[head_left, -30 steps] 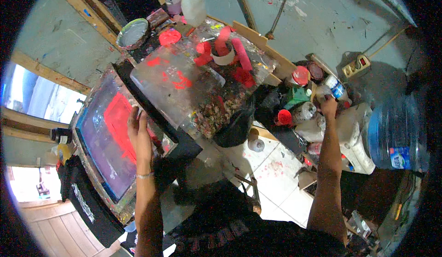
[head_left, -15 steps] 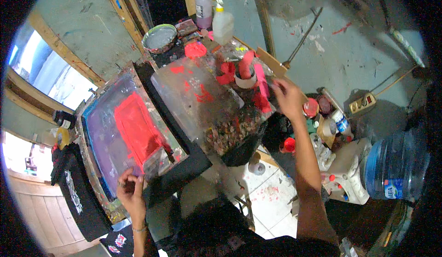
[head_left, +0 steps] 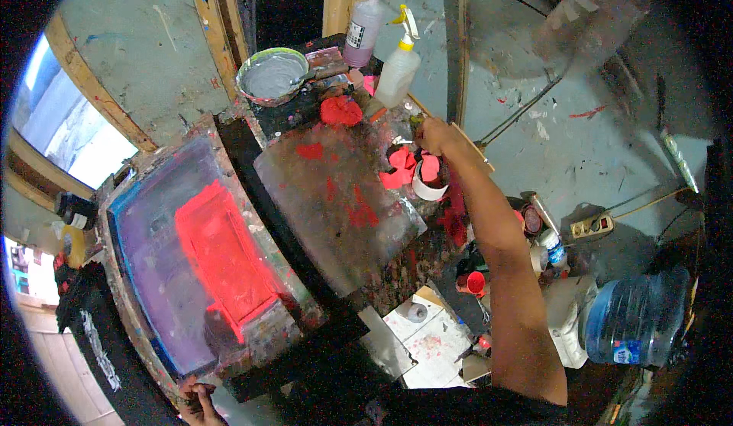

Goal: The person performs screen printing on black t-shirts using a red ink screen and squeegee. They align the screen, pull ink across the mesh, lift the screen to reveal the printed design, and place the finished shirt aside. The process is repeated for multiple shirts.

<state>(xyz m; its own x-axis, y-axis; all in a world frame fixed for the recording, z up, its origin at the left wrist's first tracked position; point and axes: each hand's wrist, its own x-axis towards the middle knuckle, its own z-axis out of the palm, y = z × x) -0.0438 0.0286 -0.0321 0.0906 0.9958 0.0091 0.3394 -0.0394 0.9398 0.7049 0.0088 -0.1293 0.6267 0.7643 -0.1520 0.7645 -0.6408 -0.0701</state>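
Observation:
A screen-printing frame lies on the left, its purple mesh bearing a block of bright pink-red ink. By the frame's lower corner, my left hand has its fingers curled; what they hold, if anything, is hidden. Stretched across the bench, my right hand is closed at the far right edge, beside a small yellow-green thing; its grip is hidden. Just below it stands a white tape roll with a pink piece inside, beside pink-red smeared pieces.
An ink-stained board lies mid-bench. Behind it are a bowl of grey paste, a pink-red tub, a spray bottle and a bottle of pinkish liquid. Right stand a large water bottle and a power strip.
My right hand has moved farther and left, from the bench's right edge to beyond the tape roll. My left hand now appears lower, near the picture's bottom edge. The view has shifted.

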